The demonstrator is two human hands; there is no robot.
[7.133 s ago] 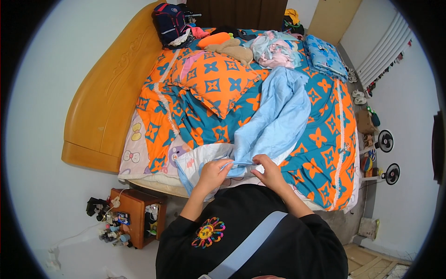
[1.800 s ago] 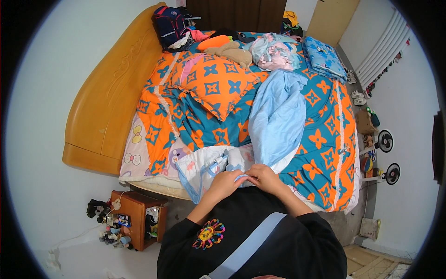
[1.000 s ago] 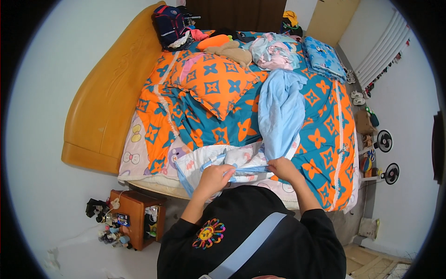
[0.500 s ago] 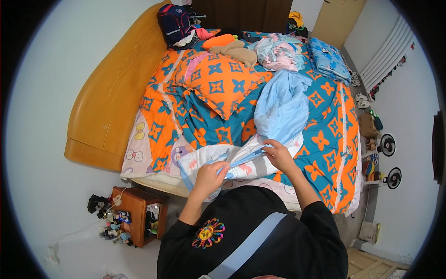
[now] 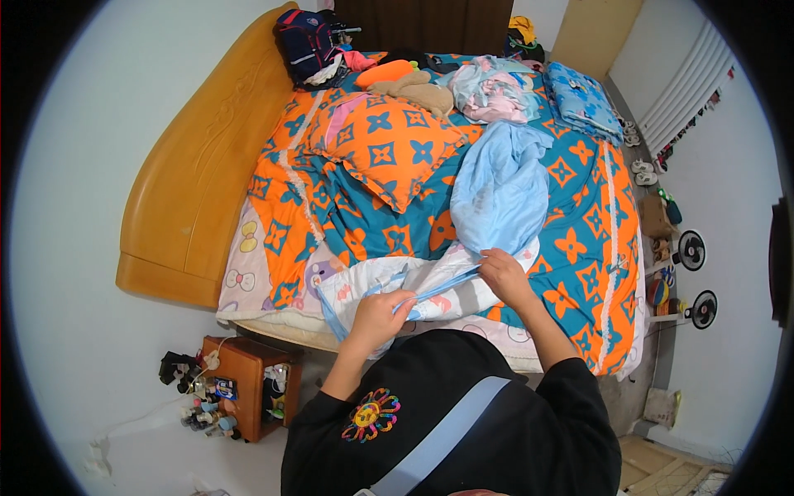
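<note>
A light blue cloth cover (image 5: 500,186), blue on one face and white with a print on the other, lies bunched over the near side of the bed; it looks like a duvet cover. Between my hands a blue edge of it is pulled into a narrow strip. My left hand (image 5: 381,319) pinches this edge near the mattress rim. Farther up and to the right, my right hand (image 5: 505,276) grips the same edge with fingers closed. Part of the white face spreads left of my left hand, and a bit hangs over the bed's edge.
An orange and teal bedspread (image 5: 571,245) covers the bed, with a matching pillow (image 5: 382,142) on it. Behind lie a plush toy (image 5: 418,91), a pastel bundle (image 5: 496,91) and a folded blue quilt (image 5: 583,103). A wooden headboard (image 5: 194,165) and nightstand (image 5: 240,384) stand left; fans (image 5: 691,250) stand right.
My right hand has shifted slightly right and down along the edge, and my left hand slightly right. Both keep hold of the cover; the view has tilted a little.
</note>
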